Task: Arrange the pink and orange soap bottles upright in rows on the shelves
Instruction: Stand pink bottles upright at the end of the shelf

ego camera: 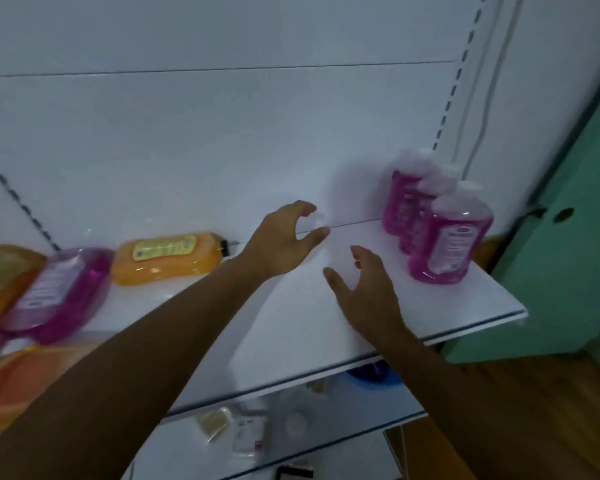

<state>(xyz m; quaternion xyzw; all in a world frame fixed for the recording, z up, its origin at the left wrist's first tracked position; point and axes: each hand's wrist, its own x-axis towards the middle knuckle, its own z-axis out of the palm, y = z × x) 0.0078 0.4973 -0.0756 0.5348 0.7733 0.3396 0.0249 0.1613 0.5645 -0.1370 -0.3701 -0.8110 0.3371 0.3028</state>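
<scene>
Three pink soap bottles stand upright in a row at the right end of the white shelf (291, 323); the front one (447, 237) is nearest me, the back one (400, 199) is by the rear wall. An orange bottle (168, 256) lies on its side at the shelf's left-middle. A pink bottle (61, 292) lies flat further left, with more orange bottles (4, 271) around it. My left hand (284, 242) hovers over the shelf's middle, fingers loosely curved, holding nothing. My right hand (364, 289) hovers just left of the front pink bottle, fingers relaxed, also holding nothing.
A lower shelf (291, 441) carries small white packets and a blue item (371, 374) tucked under the upper shelf. A green cabinet (555, 258) stands to the right. The slotted upright (454, 74) runs up behind the pink row.
</scene>
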